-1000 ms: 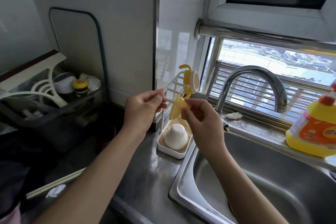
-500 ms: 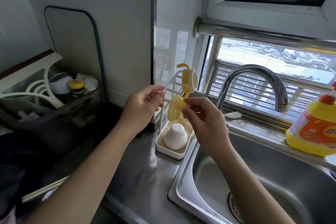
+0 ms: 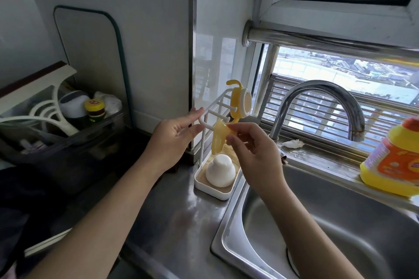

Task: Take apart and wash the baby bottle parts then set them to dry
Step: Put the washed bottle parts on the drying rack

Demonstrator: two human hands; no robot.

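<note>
Yellow and translucent, the bottle piece [image 3: 218,137] hangs at the front of the white drying rack [image 3: 212,191], just under one of its pegs and above its tray. The right hand [image 3: 254,156] pinches the piece's upper edge between thumb and forefinger, with the other fingers loosely curled behind. Whether the piece touches the peg I cannot tell.

Higher on the rack, a yellow handle ring [image 3: 238,102] with a white collar hangs from a rear peg. On the rack's tray a white domed cap [image 3: 221,171] stands upright, directly below the pinched piece.

The left hand [image 3: 172,138] is at the rack's left side with its fingers almost straight. Its forefinger tip touches the top rail at the front corner and its thumb is just beneath, closed around nothing.

The rack stands on a steel counter [image 3: 172,222], against the left rim of the sink [image 3: 351,222]. Right of the rack a curved faucet [image 3: 317,88] arches over the basin. Farther right a yellow detergent bottle [image 3: 394,161] stands on the ledge behind the sink. Well left of the rack sits a clear bin [image 3: 74,140] of kitchen things.
</note>
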